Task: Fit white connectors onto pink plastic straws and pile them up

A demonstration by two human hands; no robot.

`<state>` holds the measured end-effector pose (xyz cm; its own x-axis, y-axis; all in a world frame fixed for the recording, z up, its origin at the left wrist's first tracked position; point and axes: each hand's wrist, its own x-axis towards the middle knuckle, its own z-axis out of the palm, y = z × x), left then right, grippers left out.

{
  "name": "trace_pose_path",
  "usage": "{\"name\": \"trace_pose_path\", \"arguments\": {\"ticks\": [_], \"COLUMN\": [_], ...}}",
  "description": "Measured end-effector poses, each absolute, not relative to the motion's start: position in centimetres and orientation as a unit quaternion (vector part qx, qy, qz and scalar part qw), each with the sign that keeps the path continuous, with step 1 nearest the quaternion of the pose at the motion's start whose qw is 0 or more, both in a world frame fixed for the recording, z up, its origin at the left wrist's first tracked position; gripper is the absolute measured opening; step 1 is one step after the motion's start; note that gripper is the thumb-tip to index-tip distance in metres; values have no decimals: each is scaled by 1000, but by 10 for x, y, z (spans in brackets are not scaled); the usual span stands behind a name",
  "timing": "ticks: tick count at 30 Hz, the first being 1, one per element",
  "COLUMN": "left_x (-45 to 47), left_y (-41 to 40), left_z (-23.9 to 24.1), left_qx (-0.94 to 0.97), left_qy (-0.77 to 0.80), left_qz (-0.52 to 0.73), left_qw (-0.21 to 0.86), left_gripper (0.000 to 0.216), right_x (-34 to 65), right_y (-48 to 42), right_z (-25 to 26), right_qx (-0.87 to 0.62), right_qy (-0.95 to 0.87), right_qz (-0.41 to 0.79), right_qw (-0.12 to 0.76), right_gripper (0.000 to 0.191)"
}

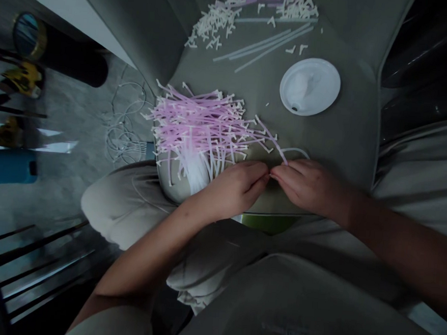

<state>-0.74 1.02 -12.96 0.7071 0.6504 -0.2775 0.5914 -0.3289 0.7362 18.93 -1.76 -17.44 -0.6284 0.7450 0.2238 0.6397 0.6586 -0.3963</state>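
Observation:
My left hand [241, 188] and my right hand [307, 187] meet fingertip to fingertip above the near edge of the seat. A thin purple tube [279, 149] with white end pieces sticks out from the fingers of my right hand. Behind them curves a pale flexible tube [295, 150], its lower end hidden by that hand. My left hand is closed in a pinch, and what lies between its fingertips is too small to make out. Left of the hands lies a big pile of purple tubes [200, 115] with white end fittings, some paler strands hanging beneath.
On the grey seat [348, 140] rests a white round lid [327, 101]. Loose white connectors [218, 21] and several pale straight tubes [262, 46] lie farther back. Coiled white cables [124, 135], a dark cylinder [70, 55] and a blue object [5, 166] are on the left.

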Motion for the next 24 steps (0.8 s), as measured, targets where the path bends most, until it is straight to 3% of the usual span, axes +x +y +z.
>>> {"name": "trace_pose_path", "arguments": {"ticks": [9,24], "left_x": [-7,-12], "left_y": [8,12], "left_z": [-129,-131], "left_qx": [810,844], "left_qy": [390,352], "left_qz": [33,14], "left_qw": [438,404], "left_gripper": [24,28], "right_x": [190,194], "right_y": [-19,-11], "right_z": [-176,-169], "right_qx": [-370,-333], "right_qy": [-904,-901], "right_qz": [94,140], "right_qw": [193,238], "right_gripper": [19,22]}}
